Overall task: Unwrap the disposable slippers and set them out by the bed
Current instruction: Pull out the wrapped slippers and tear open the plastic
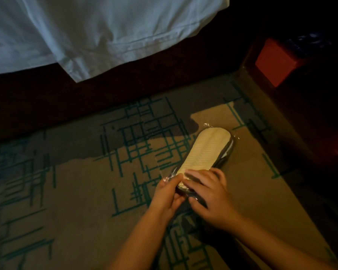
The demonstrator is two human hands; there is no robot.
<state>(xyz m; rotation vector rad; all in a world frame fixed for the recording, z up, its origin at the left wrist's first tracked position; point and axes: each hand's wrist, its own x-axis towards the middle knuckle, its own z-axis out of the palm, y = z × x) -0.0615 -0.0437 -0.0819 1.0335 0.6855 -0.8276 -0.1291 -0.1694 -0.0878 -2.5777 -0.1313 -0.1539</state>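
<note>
Slippers: our wrapped slippers (207,151) lie on the carpet (76,191), right of frame centre, still sealed in clear wrapper (209,126).
Hands: our left hand (169,193) pinches the wrapper's near end; our right hand (209,193) presses down on the pack.
Risk: we judge the slick film may slip or tear unevenly.
Surroundings: bed sheet (86,32) hangs upper left.

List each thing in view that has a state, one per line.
Slippers: still sealed in clear wrap, lying on the carpet, sole up.
Wrap: unopened as far as shows, pinched at the near end.
Left hand: gripping the wrap's near end.
Right hand: fingers pressed on the pack's near end.
Sheet: hanging over the bed's edge, clear of the carpet.
</note>
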